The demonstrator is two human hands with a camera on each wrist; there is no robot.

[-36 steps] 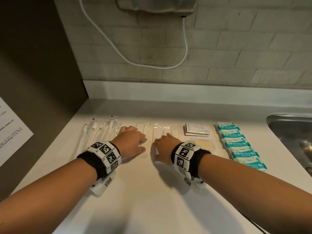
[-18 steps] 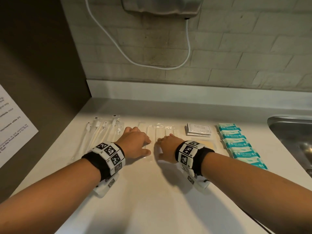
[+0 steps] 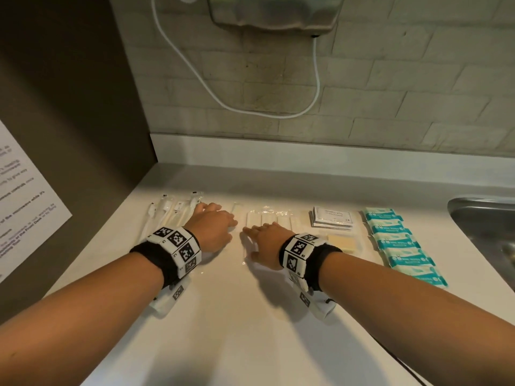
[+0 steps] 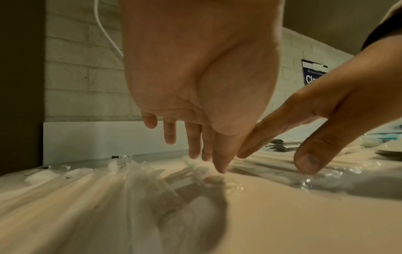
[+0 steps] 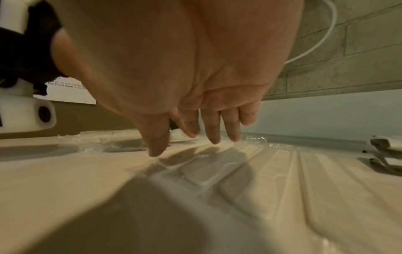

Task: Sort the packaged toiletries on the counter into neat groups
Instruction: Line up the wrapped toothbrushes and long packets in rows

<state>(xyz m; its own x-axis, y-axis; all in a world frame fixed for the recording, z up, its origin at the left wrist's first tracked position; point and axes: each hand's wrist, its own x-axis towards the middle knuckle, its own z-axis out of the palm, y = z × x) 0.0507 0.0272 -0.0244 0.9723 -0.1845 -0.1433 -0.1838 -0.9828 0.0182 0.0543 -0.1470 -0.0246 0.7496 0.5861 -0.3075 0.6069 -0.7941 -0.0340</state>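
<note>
On the white desk [image 3: 250,330], my left hand [image 3: 213,229] and right hand [image 3: 266,240] rest with straight fingers [image 5: 214,135], gripping nothing, on clear-wrapped white sticks [image 3: 278,218]; I should slide them gently together.

toothbrushes [image 3: 170,215]: clear-wrapped, lay side by side at counter's left | clear packets [image 3: 274,218]: white, flat row, centre | shampoo sachets [image 3: 331,217]: small stack (label legible) | teal packs [image 3: 395,240]: overlapping column, right
</note>
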